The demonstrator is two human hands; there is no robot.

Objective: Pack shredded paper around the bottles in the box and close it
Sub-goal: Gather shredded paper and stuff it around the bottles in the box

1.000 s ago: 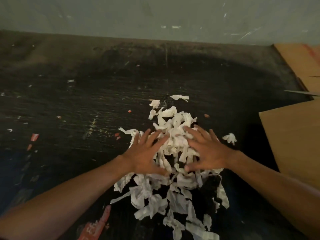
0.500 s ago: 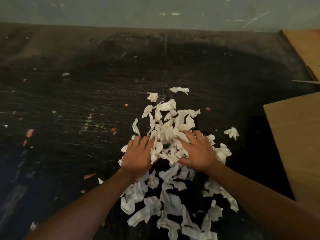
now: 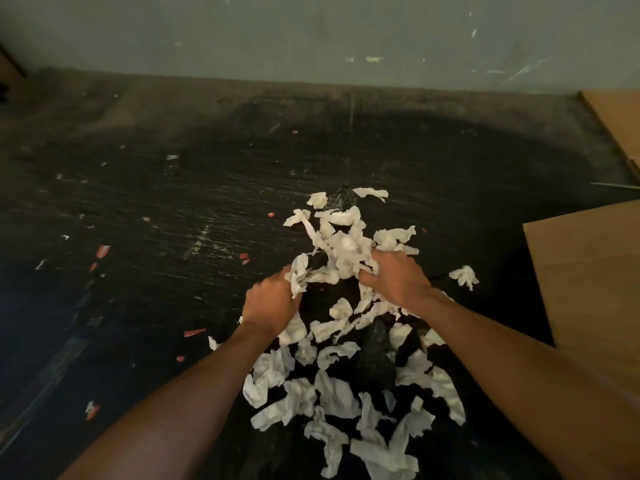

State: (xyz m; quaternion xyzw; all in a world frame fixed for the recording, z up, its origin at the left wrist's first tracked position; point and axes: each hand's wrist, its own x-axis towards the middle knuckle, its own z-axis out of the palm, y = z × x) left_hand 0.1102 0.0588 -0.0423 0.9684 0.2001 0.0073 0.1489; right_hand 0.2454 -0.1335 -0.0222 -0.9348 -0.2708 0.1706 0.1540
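White shredded paper (image 3: 346,244) lies in a loose pile on the dark, scratched table (image 3: 173,209). More strips (image 3: 332,396) are strewn toward me between my forearms. My left hand (image 3: 268,304) is curled around a clump at the pile's left side. My right hand (image 3: 396,278) grips strips at the right side, and the bunch between both hands is raised a little off the table. A brown cardboard box flap (image 3: 588,278) shows at the right edge. No bottles are in view.
A second cardboard piece (image 3: 620,123) lies at the far right by the grey wall (image 3: 311,36). One stray paper scrap (image 3: 464,276) sits between the pile and the box. Small red and white bits (image 3: 102,251) dot the table's left half.
My hands went from flat on the pile to curled around it, pulling together and lifting a bunch of strips. More strips have trailed toward me.
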